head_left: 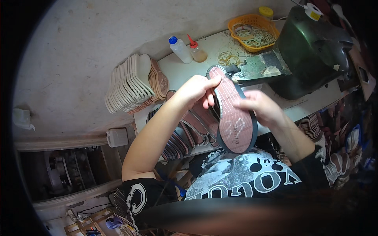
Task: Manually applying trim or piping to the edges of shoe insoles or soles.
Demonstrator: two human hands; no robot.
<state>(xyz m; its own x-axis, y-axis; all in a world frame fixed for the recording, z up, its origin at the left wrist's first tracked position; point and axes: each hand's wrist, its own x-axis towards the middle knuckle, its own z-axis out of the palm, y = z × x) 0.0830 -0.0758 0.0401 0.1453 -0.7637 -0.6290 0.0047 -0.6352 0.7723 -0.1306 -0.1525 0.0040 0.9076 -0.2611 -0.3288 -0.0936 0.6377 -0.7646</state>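
Blurred dark-and-brown band (236,225) crosses the lower edge, too soft to identify. Just beyond it is a black T-shirt with a white-and-grey print (252,177), and over its front hangs the lower end of a pinkish, line-patterned shoe sole with a dark rim and pale stitch-like edging (232,129). That sole is held face up between the hands, its far end tilted toward the machine.

The left hand (199,90) has its fingers closed on the upper left edge, thumb pressed on the pink face. The right hand (263,107) is at the opposite edge, thumb lying over the face; blur and the sole hide its other fingers, so I cannot tell how tightly they close.

By my reading, the step in hand is checking or lining up the sole's layers; the next move calls for a steady left pinch and an even edge.

Past the left forearm, dark-edged pinkish soles (173,141) lie packed on the white bench (214,49), near a leaning stack of cream soles (128,82). Farther off are a dark green machine (315,51), two squeeze bottles (181,51) and an orange-yellow plastic basket of thin pale loops (233,34).
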